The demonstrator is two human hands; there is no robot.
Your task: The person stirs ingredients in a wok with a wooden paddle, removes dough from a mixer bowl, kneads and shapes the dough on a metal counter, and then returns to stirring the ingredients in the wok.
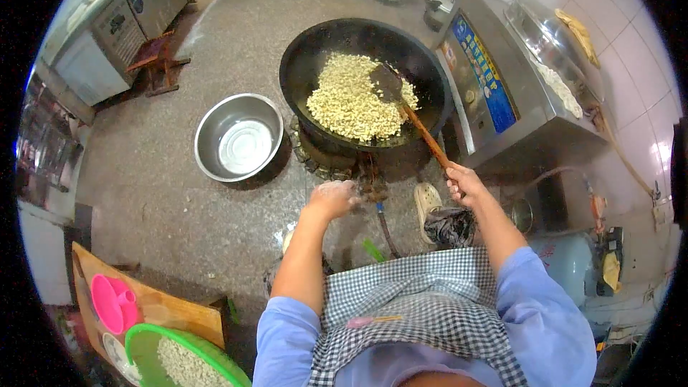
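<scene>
A large black wok (pixel 294 72) stands in front of me, with many small pale yellow pieces (pixel 351 100) heaped in it. My right hand (pixel 464 183) is closed around the wooden handle of a spatula (pixel 423 132), whose dark blade rests among the pieces. Below the wok's near rim, my left hand (pixel 335 198) hangs in the air with pale powder on it; its fingers look bent and slightly apart, with nothing in them. A steel basin (pixel 244 145) sits on the floor left of the wok.
A steel cabinet (pixel 494 79) stands at the right. Lower left, a wooden board (pixel 168 312) bears a pink scoop (pixel 115 303), near a green basket (pixel 143 347) of pale pieces. A hose (pixel 385 226) runs below the wok. A wooden stool (pixel 154 61) is at the upper left.
</scene>
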